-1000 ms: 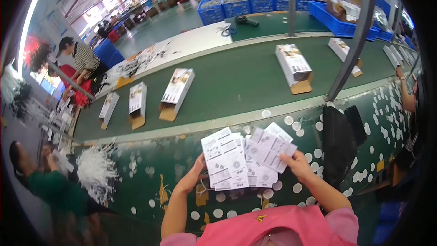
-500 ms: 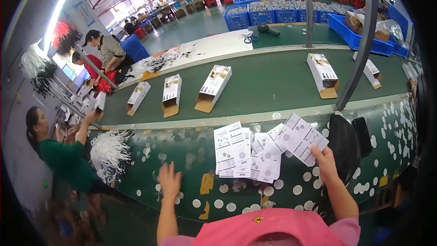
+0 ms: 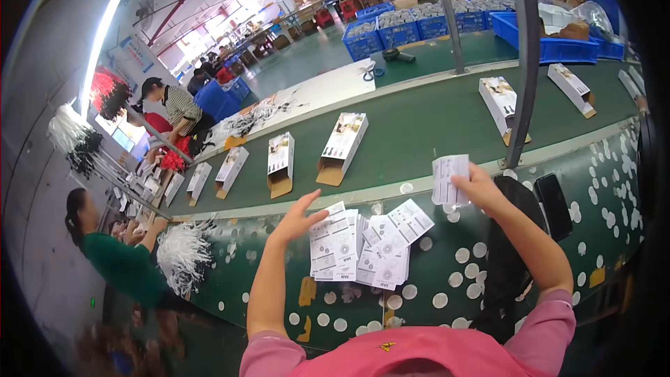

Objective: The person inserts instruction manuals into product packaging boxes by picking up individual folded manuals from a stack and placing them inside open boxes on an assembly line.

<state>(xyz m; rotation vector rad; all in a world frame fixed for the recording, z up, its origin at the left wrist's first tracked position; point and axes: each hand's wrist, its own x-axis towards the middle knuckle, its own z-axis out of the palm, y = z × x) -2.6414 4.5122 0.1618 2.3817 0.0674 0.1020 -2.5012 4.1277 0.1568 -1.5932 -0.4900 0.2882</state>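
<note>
Between the thumb and fingers of my right hand (image 3: 480,188) is a printed instruction leaflet (image 3: 450,180), held up near the edge of the green conveyor belt (image 3: 412,122). My left hand (image 3: 301,218) is empty, its fingers apart, at the upper left corner of a stack of leaflets (image 3: 333,251). A second, fanned pile of leaflets (image 3: 385,248) lies against that stack. Closest to my left hand on the belt is a white printed carton (image 3: 343,146) with its brown end flap open toward me. Another open carton (image 3: 281,164) lies to its left.
More cartons (image 3: 498,101) lie at the right, partly behind a metal post (image 3: 523,63). A black bag (image 3: 513,251) and a phone (image 3: 553,206) sit by my right arm. White cords (image 3: 183,255) are bundled at left, near a co-worker in green (image 3: 122,265). Blue crates (image 3: 398,31) stand beyond.
My right hand has carried the leaflet forward, toward the belt. My left hand has moved forward and right to the stack. The cartons have shifted right along the belt, and the view has tilted.
</note>
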